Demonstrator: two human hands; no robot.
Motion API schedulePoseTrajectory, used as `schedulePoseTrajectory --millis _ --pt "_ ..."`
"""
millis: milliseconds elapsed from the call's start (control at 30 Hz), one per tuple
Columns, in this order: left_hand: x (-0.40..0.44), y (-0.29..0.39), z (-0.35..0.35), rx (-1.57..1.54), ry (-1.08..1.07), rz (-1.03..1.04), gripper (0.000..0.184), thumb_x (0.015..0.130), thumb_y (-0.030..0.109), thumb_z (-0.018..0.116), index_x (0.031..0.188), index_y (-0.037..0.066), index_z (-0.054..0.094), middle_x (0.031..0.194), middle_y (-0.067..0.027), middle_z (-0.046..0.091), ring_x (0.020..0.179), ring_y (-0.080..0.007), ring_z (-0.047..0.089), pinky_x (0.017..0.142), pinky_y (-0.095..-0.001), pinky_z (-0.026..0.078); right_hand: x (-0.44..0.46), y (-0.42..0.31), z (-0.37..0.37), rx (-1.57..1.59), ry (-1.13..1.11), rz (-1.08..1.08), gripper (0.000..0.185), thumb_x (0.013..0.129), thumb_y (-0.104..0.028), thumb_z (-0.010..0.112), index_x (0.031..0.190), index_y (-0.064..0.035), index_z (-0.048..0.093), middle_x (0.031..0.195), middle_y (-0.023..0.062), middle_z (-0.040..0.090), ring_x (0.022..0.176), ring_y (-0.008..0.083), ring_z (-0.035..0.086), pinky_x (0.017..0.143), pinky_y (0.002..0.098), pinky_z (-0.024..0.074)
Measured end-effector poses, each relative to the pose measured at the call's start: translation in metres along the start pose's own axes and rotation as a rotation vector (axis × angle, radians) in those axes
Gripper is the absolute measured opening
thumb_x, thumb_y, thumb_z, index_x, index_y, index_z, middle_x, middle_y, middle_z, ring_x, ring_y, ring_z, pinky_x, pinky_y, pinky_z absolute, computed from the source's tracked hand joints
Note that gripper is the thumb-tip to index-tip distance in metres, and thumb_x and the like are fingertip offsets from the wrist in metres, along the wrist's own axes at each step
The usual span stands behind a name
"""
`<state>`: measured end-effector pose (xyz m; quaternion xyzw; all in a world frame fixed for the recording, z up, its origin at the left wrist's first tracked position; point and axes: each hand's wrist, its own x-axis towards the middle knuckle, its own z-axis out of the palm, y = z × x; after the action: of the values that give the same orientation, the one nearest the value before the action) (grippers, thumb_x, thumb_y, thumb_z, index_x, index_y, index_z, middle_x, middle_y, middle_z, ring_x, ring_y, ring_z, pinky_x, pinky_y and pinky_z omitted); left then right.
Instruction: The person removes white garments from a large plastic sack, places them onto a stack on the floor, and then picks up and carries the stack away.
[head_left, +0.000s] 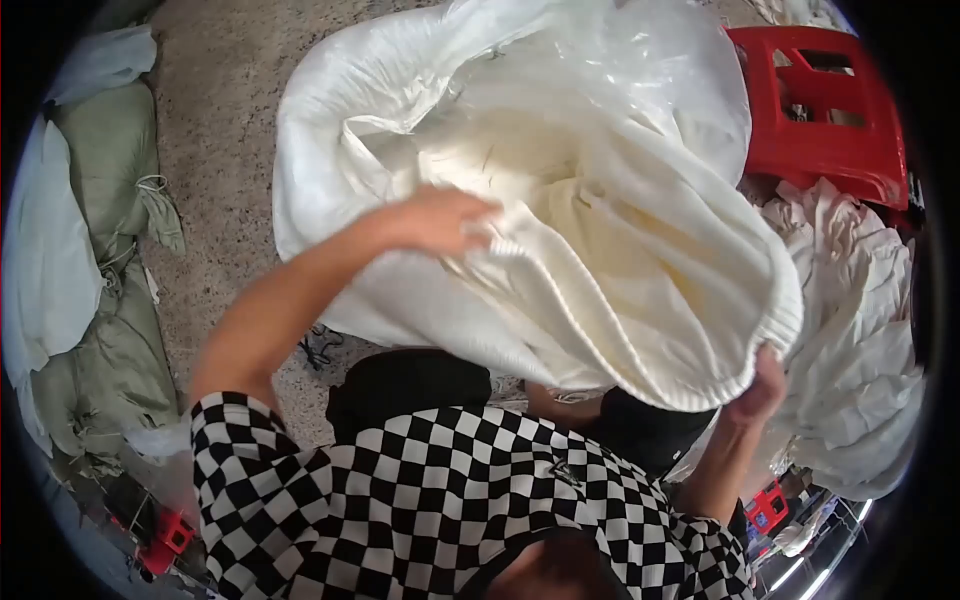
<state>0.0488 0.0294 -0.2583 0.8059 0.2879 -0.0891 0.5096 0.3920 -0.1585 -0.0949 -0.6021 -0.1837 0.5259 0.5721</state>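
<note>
A cream knitted garment (640,260) with a ribbed edge spreads over a large white sack (330,120) lined with clear plastic. My left hand (445,220) is slightly blurred, its fingers closed on a fold of the garment near the middle of the sack. At the lower right, my right hand (760,388) grips the ribbed edge, with part of its fingers hidden by the fabric. Between my hands the edge hangs in a curve above my lap.
A red plastic stool (825,110) stands at the upper right, above a pile of pale fabric (850,330). Green sacks (110,170) tied with string lie along the left side on the speckled floor (215,110). Dark threads (320,345) lie near my legs.
</note>
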Motion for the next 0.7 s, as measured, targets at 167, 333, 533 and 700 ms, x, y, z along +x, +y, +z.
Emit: schedulePoseTrajectory --millis 167,333,533,700 --pt "-0.041 0.052 0.041 -0.337 -0.285 0.241 0.043 0.080 0.019 0.055 0.120 0.005 0.048 0.116 -0.0145 0.051 0.110 -0.0273 0.046 0.095 -0.0364 0.034 -0.012 -0.028 -0.014 0.087 0.161 -0.103 0.038 0.084 -0.017 0.049 0.113 0.0071 0.047 0.108 0.0147 0.056 0.096 0.0254 0.056 0.087 0.0367 0.0431" --pt "-0.039 -0.005 0.062 -0.213 0.524 -0.185 0.049 0.078 0.020 0.059 0.120 0.002 0.043 0.121 -0.0165 0.044 0.113 -0.0302 0.042 0.094 -0.0378 0.034 -0.021 -0.055 -0.022 0.073 0.349 -0.238 0.045 0.088 -0.029 0.041 0.118 0.0037 0.045 0.115 0.0167 0.052 0.100 0.0282 0.054 0.089 0.0414 0.0424" --pt "-0.064 -0.024 0.069 0.319 0.054 -0.669 0.083 0.069 0.031 0.067 0.134 0.011 0.021 0.136 -0.0168 0.021 0.124 -0.0373 0.022 0.087 -0.0618 0.031 -0.033 -0.133 -0.031 -0.592 0.911 -0.807 0.045 0.088 -0.027 0.039 0.122 0.0017 0.042 0.122 0.0178 0.047 0.108 0.0290 0.049 0.093 0.0426 0.0407" --pt "-0.054 -0.008 0.052 0.309 -0.046 -0.727 0.090 0.068 0.033 0.068 0.138 0.015 0.014 0.138 -0.0176 0.019 0.124 -0.0403 0.023 0.087 -0.0640 0.030 -0.077 -0.228 -0.061 -0.772 0.908 -1.126 0.044 0.088 -0.027 0.038 0.122 0.0018 0.043 0.123 0.0179 0.046 0.108 0.0288 0.049 0.093 0.0424 0.0405"
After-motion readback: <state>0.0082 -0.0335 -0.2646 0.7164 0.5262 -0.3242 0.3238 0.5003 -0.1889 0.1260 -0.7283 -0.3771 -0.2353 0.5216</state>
